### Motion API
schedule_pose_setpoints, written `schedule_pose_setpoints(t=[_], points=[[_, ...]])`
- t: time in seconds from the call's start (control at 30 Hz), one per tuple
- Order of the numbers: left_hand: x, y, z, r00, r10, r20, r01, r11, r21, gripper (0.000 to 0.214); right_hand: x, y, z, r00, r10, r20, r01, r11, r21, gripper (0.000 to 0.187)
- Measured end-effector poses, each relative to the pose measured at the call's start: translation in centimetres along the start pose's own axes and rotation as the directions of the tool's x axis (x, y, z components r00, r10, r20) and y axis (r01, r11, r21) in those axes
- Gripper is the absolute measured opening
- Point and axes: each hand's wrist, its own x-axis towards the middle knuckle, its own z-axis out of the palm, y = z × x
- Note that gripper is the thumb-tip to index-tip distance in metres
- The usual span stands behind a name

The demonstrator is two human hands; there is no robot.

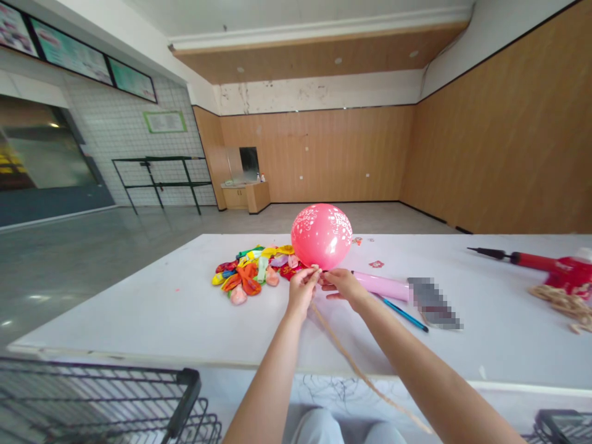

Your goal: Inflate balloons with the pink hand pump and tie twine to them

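Observation:
A round pinkish-red balloon point(321, 237) with white printing stands inflated just beyond my hands, its neck toward me. My left hand point(303, 290) pinches at the neck, thumb and forefinger closed. Beside it, my right hand point(343, 287) has its thumb and forefinger pressed together at the same spot, seemingly on the twine, with the other fingers loosely spread; the exact grip is hidden. From beneath the fingers, tan twine point(346, 354) runs down over the table's front edge toward the lower right. Several uninflated balloons point(250, 277) in many colours lie in a pile left of the inflated one.
On the white table point(152, 314) right of my hands lie a pink tube point(382, 286), a blue pen point(406, 314) and a blurred-out flat object point(435, 302). Farther right are a red-and-black pump point(531, 260), a red bottle point(576, 274) and bundled twine point(557, 302). A black wire cart point(185, 394) stands at front left.

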Motion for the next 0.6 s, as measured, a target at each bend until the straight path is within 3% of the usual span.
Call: schedule_pose_setpoints(t=[0.1,0.2,0.3,0.5,0.6], points=[[0.0,-0.1,0.0,1.000,-0.001,-0.024,0.001,1.000,0.013,0.046,1.2,0.3,0.7,0.999,0.039,0.032,-0.039,0.999,0.015,0.015],[0.2,-0.3,-0.1,0.998,0.003,-0.055,-0.002,1.000,0.015,0.045,1.4,1.1,0.5,0.994,0.073,0.081,-0.067,0.995,-0.073,0.016],[0.5,-0.5,-0.2,0.997,0.027,-0.071,-0.025,0.999,0.027,0.044,0.9,2.0,0.1,0.980,0.045,0.195,-0.020,0.991,-0.130,0.018],[0.5,-0.3,-0.2,0.997,0.009,-0.071,-0.007,1.000,0.029,0.049,-1.1,2.6,0.2,0.848,0.038,0.529,0.054,0.986,-0.159,0.023],[0.5,-0.3,-0.2,0.997,0.019,-0.072,-0.017,0.999,0.036,0.048,-2.2,2.2,0.6,0.830,0.088,0.551,0.036,0.977,-0.210,0.021]])
